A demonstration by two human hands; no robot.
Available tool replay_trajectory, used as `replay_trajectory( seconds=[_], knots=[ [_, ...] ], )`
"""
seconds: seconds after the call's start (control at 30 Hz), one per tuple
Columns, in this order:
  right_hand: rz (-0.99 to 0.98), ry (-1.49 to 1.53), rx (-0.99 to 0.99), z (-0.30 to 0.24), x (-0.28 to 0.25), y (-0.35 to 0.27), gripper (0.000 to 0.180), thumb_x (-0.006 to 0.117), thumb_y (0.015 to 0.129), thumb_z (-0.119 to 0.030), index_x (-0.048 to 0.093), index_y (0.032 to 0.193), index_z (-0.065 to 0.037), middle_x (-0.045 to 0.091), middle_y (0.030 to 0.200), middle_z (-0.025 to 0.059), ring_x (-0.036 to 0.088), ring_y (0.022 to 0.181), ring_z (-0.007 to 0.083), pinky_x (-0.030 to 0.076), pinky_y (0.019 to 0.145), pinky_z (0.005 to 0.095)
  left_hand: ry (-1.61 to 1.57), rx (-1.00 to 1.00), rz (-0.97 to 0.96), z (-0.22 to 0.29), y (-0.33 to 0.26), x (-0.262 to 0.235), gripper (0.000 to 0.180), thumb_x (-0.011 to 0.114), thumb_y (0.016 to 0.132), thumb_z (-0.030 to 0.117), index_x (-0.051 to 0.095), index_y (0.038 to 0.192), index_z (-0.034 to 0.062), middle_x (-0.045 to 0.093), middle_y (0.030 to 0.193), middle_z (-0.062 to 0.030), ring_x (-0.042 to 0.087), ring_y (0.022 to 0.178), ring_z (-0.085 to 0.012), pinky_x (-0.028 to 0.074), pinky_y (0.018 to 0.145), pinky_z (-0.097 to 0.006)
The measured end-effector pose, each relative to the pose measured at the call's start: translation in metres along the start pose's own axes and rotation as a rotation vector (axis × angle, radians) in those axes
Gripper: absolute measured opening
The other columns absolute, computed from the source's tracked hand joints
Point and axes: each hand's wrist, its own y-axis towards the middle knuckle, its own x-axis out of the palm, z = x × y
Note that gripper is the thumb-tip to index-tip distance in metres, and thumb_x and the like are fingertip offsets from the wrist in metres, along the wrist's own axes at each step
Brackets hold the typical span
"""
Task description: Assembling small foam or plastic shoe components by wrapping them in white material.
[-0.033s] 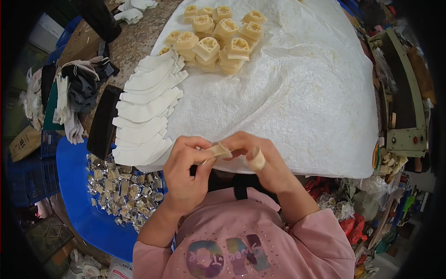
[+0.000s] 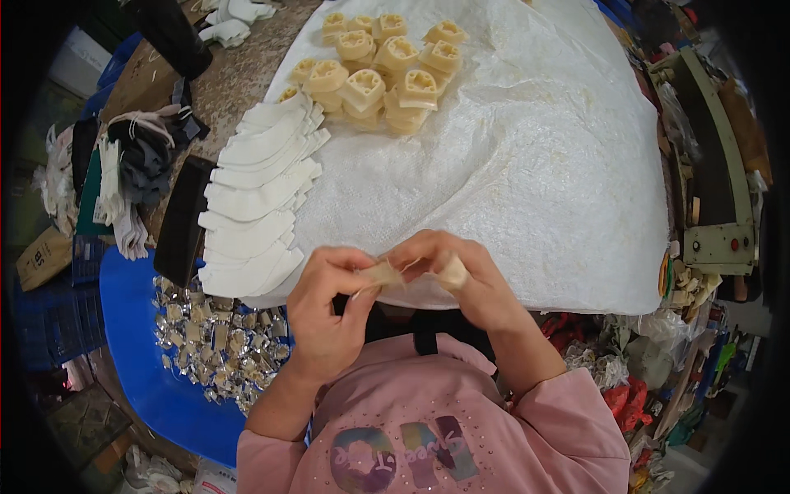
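Just in front of my body, both hands meet above the near edge of the white woven sheet. A small, thin beige piece is pinched between thumb and fingers of my left hand. My right hand is closed close beside it, its fingertips curled inward and partly hidden. A pale beige band sits at my right thumb; whether it is worn or held is unclear. Thin pale strands show between the hands. Left of them, curved white strips overlap in a fanned row.
Cream moulded pieces are piled at the sheet's far side. A blue bin at lower left holds many shiny silver-and-beige pieces. A dark tray stands beside the strips. On the right are a green metal frame and heaped scraps.
The beige piece in my left hand has turned slightly, and the strands between the hands show more. My right hand has shifted a little; the surrounding things stay put.
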Motion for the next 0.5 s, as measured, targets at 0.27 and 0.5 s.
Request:
replay_trajectory(
  seconds=[0.27, 0.5],
  knots=[
    [-0.172, 0.279, 0.17, -0.005, 0.0, 0.009, 0.029, 0.069, 0.081, -0.004, 0.054, 0.105, 0.004, 0.062, 0.094, 0.0094, 0.06, 0.089, 0.0136, 0.049, 0.078, 0.0267, -0.08, 0.173, -0.105, 0.014, 0.003, -0.003, 0.025, 0.068, 0.077, -0.005, 0.045, 0.077, 0.0028, 0.062, 0.089, -0.0172, 0.064, 0.08, -0.0271, 0.051, 0.064, -0.031],
    [-0.046, 0.186, 0.249, 0.001, 0.005, 0.006, 0.031, 0.063, 0.087, -0.011, 0.053, 0.114, 0.0, 0.062, 0.098, 0.0077, 0.06, 0.087, 0.0123, 0.049, 0.076, 0.027, 0.065, 0.163, -0.083, 0.009, 0.001, 0.001, 0.02, 0.068, 0.078, -0.003, 0.049, 0.078, 0.0016, 0.06, 0.089, -0.0148, 0.059, 0.075, -0.0227, 0.046, 0.059, -0.027]
  ],
)
